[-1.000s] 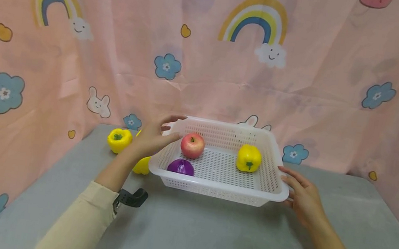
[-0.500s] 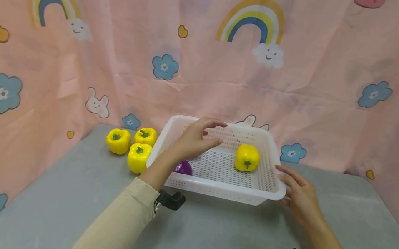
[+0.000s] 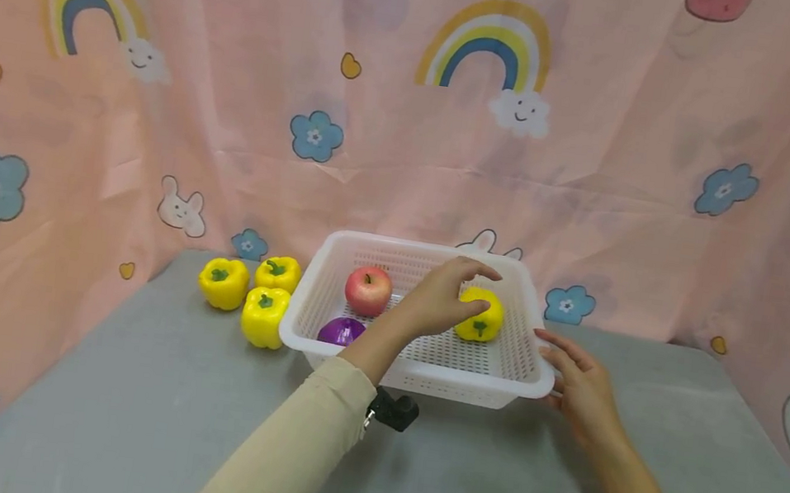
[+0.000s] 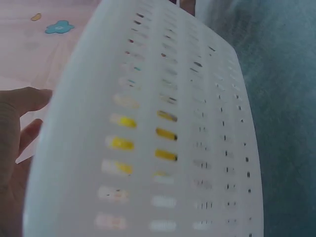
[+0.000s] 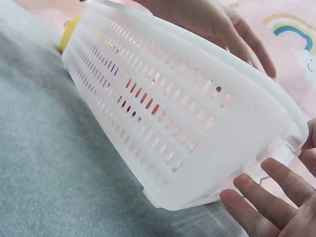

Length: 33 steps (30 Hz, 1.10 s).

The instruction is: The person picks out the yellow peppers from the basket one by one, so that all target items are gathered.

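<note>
A white perforated plastic basket (image 3: 415, 381) stands on the table in the head view. Inside it lie a red apple (image 3: 368, 290), a purple onion-like vegetable (image 3: 341, 331) and a yellow bell pepper (image 3: 480, 326). My left hand (image 3: 437, 298) reaches over the front rim, thumb and fingers spread apart close to that pepper, partly covering it. At the basket's right end, my right hand (image 3: 587, 393) rests its extended fingers against the rim. In the right wrist view its fingertips (image 5: 243, 181) touch the end wall. The basket's side hides much of the left hand (image 4: 17, 128) in the left wrist view.
Three more yellow bell peppers (image 3: 264, 317) stand in a group on the grey table (image 3: 145, 380), just left of the basket. A pink printed curtain (image 3: 388, 187) hangs behind the table's far edge.
My left hand has moved rightward, from the basket's left end across the apple to the bell pepper inside. My right hand stays at the right rim. The fruit and vegetables have not moved.
</note>
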Tool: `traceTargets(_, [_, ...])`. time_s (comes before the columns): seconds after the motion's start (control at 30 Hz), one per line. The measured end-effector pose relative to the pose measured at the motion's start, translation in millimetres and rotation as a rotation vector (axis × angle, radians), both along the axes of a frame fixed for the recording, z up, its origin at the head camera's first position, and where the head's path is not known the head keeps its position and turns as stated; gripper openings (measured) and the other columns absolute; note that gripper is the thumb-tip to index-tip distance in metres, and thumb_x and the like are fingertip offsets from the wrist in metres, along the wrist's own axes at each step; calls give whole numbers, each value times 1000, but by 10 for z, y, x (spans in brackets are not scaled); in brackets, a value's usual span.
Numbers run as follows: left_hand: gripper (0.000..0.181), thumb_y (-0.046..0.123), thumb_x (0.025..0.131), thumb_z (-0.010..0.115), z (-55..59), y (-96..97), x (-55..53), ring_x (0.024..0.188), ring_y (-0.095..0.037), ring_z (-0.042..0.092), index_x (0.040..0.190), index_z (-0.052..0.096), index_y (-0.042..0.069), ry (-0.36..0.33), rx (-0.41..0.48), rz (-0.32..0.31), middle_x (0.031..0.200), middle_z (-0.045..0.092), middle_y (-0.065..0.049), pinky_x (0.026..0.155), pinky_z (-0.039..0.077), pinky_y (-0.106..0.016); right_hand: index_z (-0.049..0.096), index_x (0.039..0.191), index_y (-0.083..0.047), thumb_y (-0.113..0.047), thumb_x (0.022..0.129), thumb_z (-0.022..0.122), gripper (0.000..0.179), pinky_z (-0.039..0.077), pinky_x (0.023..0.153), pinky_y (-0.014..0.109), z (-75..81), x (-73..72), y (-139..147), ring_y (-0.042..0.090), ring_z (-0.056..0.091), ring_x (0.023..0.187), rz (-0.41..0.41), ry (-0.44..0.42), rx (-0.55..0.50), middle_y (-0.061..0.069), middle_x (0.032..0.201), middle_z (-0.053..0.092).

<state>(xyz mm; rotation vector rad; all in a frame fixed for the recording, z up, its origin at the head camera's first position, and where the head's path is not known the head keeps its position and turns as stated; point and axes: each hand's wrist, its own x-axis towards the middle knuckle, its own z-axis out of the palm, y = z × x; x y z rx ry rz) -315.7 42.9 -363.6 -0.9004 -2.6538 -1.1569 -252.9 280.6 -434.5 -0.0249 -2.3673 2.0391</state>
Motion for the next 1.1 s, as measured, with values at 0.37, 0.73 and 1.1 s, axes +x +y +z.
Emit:
traceTargets(0.37, [41,20,97,68,-83,237,-151,141,-22,49,137,60,21,3,-131,16,153,51,-1,119,41,-42,54,146,-24,-41,104,53,45,62,73,25,-7,6,-28,6,76,87,12,8,-15,-27,112,60])
traceTargets(0.73, [43,19,96,67,-206,260,-225,135,-19,52,138,60,24,-91,-176,61,153,52,1,120,40,-41,57,143,-24,-39,104,53,42,62,72,25,-21,25,-72,9,77,87,1,-2,-49,-25,112,62])
traceTargets(1.1, [52,13,95,67,-290,319,-241,146,-19,45,143,57,31,-153,-315,18,157,48,6,125,33,-41,51,149,-18,-36,106,50,47,61,68,24,-1,17,-31,8,76,84,-39,-22,-9,4,143,52])
